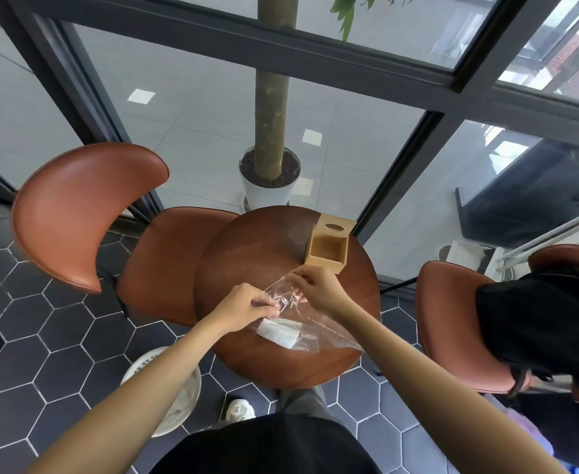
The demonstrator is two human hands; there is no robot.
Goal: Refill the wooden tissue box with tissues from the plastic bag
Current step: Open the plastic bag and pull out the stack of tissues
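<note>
Clear, glossy, crinkled film for the plastic bag (310, 328) — soft white paper tissues (279, 331) inside. Pale matt wood on the tissue box (327, 248); dark, smooth, faintly shiny wood on the bench (247, 254).

Bare forearms, a black top (267, 446), grey trousers (301, 401) and a white sneaker (238, 409).

Left hand (247, 304) and right hand (317, 285) pinch the plastic bag (310, 331) above the table (247, 254).

Clear plastic bag (310, 331); white tissues (279, 331); tan wooden tissue box (327, 248)
</note>
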